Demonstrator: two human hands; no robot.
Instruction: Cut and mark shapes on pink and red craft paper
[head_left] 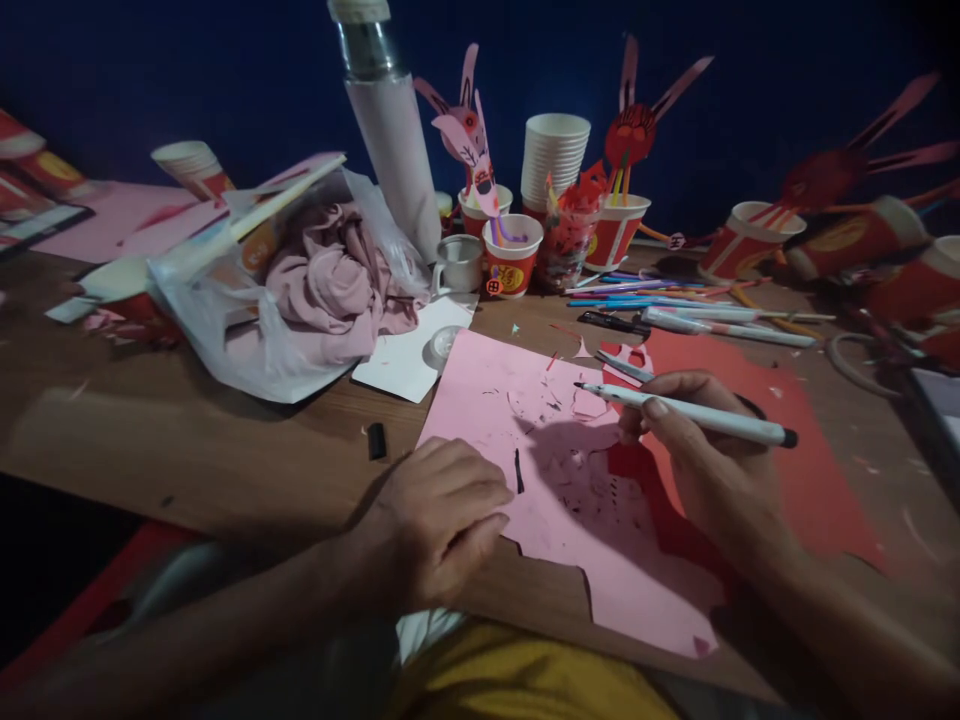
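Observation:
My right hand [701, 450] pinches a white marker [697, 410] with a black end, its dark tip pointing left above a sheet of pink paper [637, 590]. My left hand [442, 515] lies on the left edge of that sheet, fingers loosely bent and nothing visible in them. Close to its fingertips is a thick black mark [518, 472] on the pink paper. Small scraps and dark specks are scattered over the sheet. Under its right side lies red paper [795, 450]. A black pen cap [376, 441] rests on the table, left of the paper.
Behind the paper stand a thermos [394, 150], a metal cup [458, 263], stacked paper cups [555, 160] and a red cup with a rabbit-eared figure [512, 265]. A plastic bag with pink cloth [330, 280] sits left. Several pens [720, 325] lie at the back right.

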